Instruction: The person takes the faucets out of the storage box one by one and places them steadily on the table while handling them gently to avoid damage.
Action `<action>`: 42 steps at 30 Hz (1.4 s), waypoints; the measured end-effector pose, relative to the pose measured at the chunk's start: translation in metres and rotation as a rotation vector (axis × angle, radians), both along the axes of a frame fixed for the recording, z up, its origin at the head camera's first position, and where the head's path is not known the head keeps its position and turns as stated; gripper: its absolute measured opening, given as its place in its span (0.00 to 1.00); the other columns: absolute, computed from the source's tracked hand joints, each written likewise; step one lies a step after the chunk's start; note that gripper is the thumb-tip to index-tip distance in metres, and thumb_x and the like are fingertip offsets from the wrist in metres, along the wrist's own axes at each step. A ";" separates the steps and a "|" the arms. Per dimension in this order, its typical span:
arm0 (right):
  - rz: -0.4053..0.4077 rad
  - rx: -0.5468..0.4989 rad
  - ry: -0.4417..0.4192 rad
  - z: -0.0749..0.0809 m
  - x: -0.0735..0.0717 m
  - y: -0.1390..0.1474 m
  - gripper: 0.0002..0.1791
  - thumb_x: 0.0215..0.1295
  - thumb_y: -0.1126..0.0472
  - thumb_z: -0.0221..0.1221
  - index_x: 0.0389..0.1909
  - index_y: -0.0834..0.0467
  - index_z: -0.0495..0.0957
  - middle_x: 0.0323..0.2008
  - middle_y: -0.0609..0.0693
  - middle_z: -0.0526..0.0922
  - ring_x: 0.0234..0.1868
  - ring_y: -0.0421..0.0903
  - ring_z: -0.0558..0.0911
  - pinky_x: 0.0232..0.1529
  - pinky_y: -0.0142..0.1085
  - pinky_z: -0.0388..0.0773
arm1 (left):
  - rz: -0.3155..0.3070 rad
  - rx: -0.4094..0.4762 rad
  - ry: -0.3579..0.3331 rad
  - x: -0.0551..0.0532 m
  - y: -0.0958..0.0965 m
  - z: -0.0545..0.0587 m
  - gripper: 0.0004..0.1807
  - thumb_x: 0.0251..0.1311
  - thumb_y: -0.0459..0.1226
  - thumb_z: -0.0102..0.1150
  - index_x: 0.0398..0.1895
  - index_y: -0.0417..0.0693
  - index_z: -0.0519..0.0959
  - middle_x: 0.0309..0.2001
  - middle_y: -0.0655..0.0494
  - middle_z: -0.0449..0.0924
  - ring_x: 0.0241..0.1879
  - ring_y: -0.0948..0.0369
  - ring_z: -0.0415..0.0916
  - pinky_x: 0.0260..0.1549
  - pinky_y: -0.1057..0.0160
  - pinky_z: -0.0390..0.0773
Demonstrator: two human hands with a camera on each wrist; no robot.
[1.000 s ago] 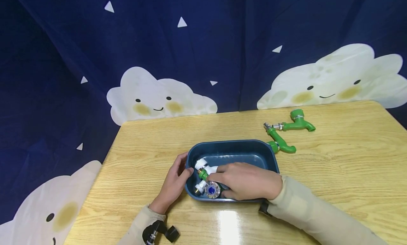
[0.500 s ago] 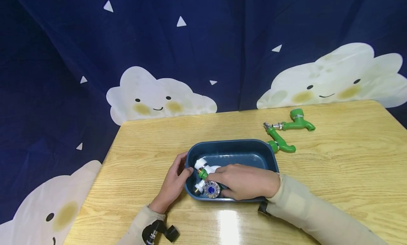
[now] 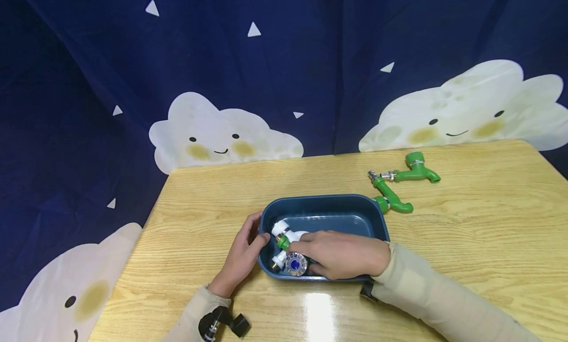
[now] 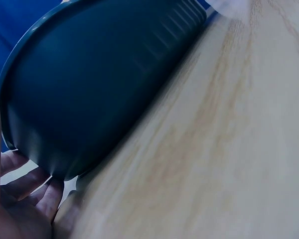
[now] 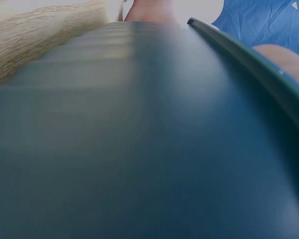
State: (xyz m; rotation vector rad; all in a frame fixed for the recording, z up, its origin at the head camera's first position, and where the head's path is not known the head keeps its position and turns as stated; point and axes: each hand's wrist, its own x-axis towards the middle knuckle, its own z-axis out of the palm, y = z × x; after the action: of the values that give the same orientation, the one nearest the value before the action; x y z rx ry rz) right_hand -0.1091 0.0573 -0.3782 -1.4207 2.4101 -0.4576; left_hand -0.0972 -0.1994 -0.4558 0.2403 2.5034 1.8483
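In the head view my left hand [image 3: 241,256] holds the left end of a dark blue plastic basin [image 3: 326,198], thumb at the rim and fingers along the outside. The left wrist view shows those fingers [image 4: 40,191] against the outer wall. My right hand [image 3: 343,254] reaches into the basin, its fingers curled over a green faucet [image 3: 283,242] among white ones. A round clear knob with a blue centre [image 3: 296,264] shows between its index finger and thumb. White faucet parts [image 3: 280,228] lie beside it. The palm hides much of the faucets.
Two green faucets [image 3: 416,169] [image 3: 395,200] with metal stems lie on the wooden table [image 3: 479,223] to the right and behind the basin; the nearer touches or nearly touches its corner. A dark blue curtain [image 3: 319,61] with clouds hangs behind the table.
My right hand and sleeve have shifted very slightly to the left and down inside the basin. The left hand, basin and faucets look unchanged.
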 end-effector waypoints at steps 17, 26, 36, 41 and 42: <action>0.014 -0.020 0.032 -0.002 0.000 -0.002 0.20 0.71 0.65 0.60 0.63 0.52 0.76 0.49 0.47 0.85 0.45 0.38 0.85 0.45 0.32 0.83 | 0.001 -0.001 -0.006 0.000 0.001 0.002 0.26 0.70 0.32 0.52 0.71 0.52 0.70 0.65 0.47 0.77 0.63 0.53 0.74 0.61 0.71 0.72; 0.013 -0.030 0.009 -0.002 0.000 -0.002 0.19 0.72 0.66 0.58 0.61 0.52 0.76 0.48 0.47 0.85 0.45 0.36 0.84 0.45 0.31 0.82 | -0.001 0.000 -0.002 0.001 0.001 0.002 0.26 0.71 0.32 0.52 0.71 0.52 0.70 0.65 0.46 0.77 0.62 0.54 0.74 0.60 0.71 0.73; 0.025 -0.031 0.022 -0.003 -0.001 -0.002 0.18 0.72 0.66 0.57 0.60 0.52 0.76 0.49 0.48 0.85 0.42 0.35 0.83 0.41 0.29 0.80 | -0.001 0.012 0.001 0.001 0.001 0.002 0.26 0.70 0.32 0.52 0.71 0.50 0.71 0.65 0.46 0.77 0.65 0.51 0.73 0.62 0.71 0.72; 0.029 -0.023 0.031 -0.003 -0.001 -0.002 0.17 0.72 0.66 0.57 0.59 0.52 0.76 0.50 0.49 0.84 0.41 0.36 0.83 0.41 0.30 0.81 | 0.004 0.009 0.002 0.001 0.001 0.002 0.26 0.70 0.32 0.52 0.71 0.50 0.71 0.65 0.46 0.78 0.64 0.51 0.73 0.61 0.71 0.72; 0.030 -0.022 0.032 -0.003 -0.001 -0.002 0.17 0.72 0.66 0.57 0.59 0.52 0.76 0.50 0.49 0.84 0.41 0.36 0.83 0.41 0.29 0.81 | 0.004 0.009 0.002 0.001 0.001 0.002 0.26 0.70 0.32 0.52 0.71 0.51 0.71 0.65 0.46 0.78 0.64 0.52 0.73 0.61 0.71 0.72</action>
State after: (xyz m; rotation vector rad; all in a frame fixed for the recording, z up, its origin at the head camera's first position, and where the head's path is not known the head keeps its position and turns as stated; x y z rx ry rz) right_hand -0.1102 0.0554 -0.3808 -1.4824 2.4119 -0.4591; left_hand -0.0959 -0.1983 -0.4541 0.2378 2.4996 1.8618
